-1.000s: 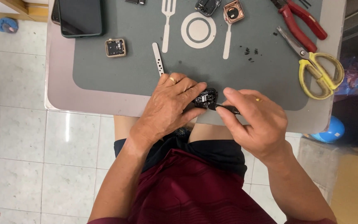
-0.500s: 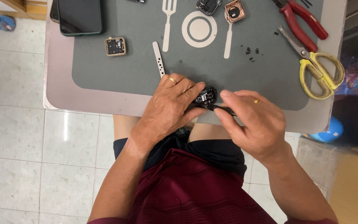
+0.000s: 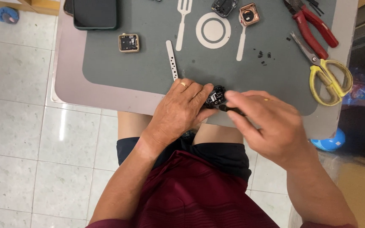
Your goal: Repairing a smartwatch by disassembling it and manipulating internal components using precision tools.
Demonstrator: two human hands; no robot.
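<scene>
My left hand (image 3: 178, 110) grips a small black watch body (image 3: 215, 97) at the near edge of the grey mat (image 3: 148, 71). My right hand (image 3: 267, 124) pinches a thin dark tool (image 3: 229, 109) whose tip meets the watch body. A white watch strap (image 3: 172, 64) lies on the mat just beyond my left hand's fingers. Most of the watch body is hidden by my fingers.
On the mat lie a gold square watch case (image 3: 129, 42), a rose-gold case (image 3: 249, 14), a dark case (image 3: 223, 6), tiny black parts (image 3: 263, 57), red pliers (image 3: 311, 26) and yellow scissors (image 3: 328, 78). A dark phone (image 3: 95, 13) sits far left. Tiled floor lies left.
My right hand has shifted slightly, its fingers extending further over the tool toward the watch body. My left hand keeps its grip.
</scene>
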